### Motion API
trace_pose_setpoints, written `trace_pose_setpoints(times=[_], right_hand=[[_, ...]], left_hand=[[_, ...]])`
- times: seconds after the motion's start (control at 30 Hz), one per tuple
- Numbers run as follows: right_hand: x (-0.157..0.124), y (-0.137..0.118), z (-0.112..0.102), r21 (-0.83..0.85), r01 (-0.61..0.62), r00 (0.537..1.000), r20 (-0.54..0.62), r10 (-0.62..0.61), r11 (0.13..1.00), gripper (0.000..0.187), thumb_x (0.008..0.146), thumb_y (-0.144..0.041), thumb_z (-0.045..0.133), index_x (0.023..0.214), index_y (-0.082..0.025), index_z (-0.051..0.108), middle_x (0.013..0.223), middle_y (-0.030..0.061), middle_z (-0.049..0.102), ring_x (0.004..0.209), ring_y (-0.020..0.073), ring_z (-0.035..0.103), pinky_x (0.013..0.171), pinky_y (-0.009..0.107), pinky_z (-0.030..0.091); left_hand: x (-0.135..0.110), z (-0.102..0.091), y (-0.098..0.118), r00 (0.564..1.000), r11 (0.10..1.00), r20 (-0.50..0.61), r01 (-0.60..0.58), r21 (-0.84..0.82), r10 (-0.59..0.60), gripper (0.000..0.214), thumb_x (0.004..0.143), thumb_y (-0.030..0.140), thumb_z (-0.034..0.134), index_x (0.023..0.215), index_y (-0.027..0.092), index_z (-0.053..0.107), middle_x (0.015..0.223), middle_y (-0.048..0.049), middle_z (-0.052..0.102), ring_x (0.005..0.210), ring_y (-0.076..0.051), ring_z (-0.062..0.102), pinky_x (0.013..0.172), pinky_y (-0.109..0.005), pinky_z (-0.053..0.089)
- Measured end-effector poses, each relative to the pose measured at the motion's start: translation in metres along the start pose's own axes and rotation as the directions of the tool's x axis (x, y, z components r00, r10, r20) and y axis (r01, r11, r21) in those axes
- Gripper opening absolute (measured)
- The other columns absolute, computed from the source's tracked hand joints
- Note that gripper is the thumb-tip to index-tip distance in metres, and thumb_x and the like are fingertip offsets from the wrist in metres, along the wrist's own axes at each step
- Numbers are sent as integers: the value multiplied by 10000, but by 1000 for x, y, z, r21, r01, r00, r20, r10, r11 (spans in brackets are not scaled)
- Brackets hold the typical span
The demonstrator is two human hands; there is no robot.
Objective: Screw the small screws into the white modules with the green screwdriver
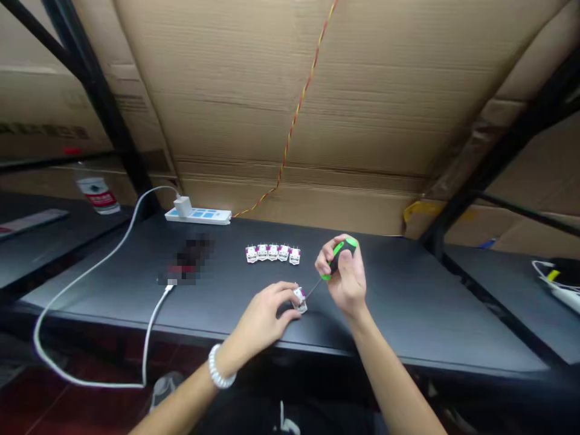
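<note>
- Currently, the left hand (265, 313) is at the lower centre of the frame, thumb and fingers closed narrowly on a small white-and-purple part (299, 300).
- Held part: positioned near the front edge of the desk (417, 308); whether its underside touches the surface cannot be told.
- The right hand (350, 283), right of centre, has its fingers wrapped around the green-and-black handle of a screwdriver (336, 261).
- Screwdriver shaft: slopes toward the lower left of the frame, its end at the right side of the held part; the exact contact point is too small to tell.
- Row of five similar parts (272, 252): side by side in a shallow arc at mid-frame, above the left hand.
- Power strip (211, 216): left of centre, at the rear of the desk, with a white plug (183, 206) at its left end.
- White cable (144, 359): loops from the plug to a pixelated object (188, 260).
</note>
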State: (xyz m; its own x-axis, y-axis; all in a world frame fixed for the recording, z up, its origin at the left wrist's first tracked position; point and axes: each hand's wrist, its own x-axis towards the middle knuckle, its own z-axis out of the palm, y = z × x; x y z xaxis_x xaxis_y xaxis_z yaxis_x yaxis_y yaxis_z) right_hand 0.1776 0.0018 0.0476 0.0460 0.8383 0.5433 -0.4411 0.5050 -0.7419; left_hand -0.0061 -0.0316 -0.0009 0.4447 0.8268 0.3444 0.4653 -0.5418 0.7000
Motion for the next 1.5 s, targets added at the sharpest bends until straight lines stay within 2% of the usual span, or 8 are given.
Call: trace_pose_setpoints(times=[0.4,0.6,1.07,1.23,1.37,1.5], right_hand=[[-1,2,-1,-17,34,999,8,-34,999,305,981,-565,649,1104,-314,525,826,-48,457,579,104,444,551,265,384],[-2,1,-3,35,58,998,10,-59,998,268,993,-517,661,1106,-302,547,827,-46,460,583,91,458,549,253,375],[-4,1,0,21,49,998,29,-49,999,249,1003,-515,646,1105,-303,564,833,-47,469,582,90,462,549,255,379],[-5,0,1,-17,69,996,52,-68,997,271,1007,-503,636,1198,-327,558,838,-47,461,579,96,462,531,254,379],[-6,0,3,-9,106,993,61,-105,994,316,1019,-461,634,1304,-396,515,871,-49,498,592,95,494,550,254,403],[-7,-3,6,-7,97,992,88,-96,995,292,1009,-469,631,1272,-375,546,862,-36,516,603,107,507,549,263,424]], left_hand=[[2,0,3,1000,1000,-17,18,-19,-18,87,924,161,742,917,245,761,1263,-47,750,1205,-258,700,1089,-372,513],[1,1,1,1000,1000,-25,8,-26,-9,84,928,166,747,917,249,755,1248,-34,750,1207,-247,697,1086,-362,511],[1,1,2,1000,1000,-16,10,-24,-11,94,938,164,735,917,252,758,1250,-39,749,1206,-246,697,1086,-362,509],[1,0,2,1000,1000,-12,18,-16,-18,102,932,153,740,916,252,758,1267,-39,743,1206,-247,696,1084,-362,508],[2,0,3,1000,999,-15,23,-27,-24,96,929,155,748,911,249,756,1256,-40,746,1198,-245,698,1083,-357,504],[1,0,3,1000,999,-17,13,-42,-14,82,943,175,740,914,249,761,1248,-39,745,1177,-241,704,1069,-350,510]])
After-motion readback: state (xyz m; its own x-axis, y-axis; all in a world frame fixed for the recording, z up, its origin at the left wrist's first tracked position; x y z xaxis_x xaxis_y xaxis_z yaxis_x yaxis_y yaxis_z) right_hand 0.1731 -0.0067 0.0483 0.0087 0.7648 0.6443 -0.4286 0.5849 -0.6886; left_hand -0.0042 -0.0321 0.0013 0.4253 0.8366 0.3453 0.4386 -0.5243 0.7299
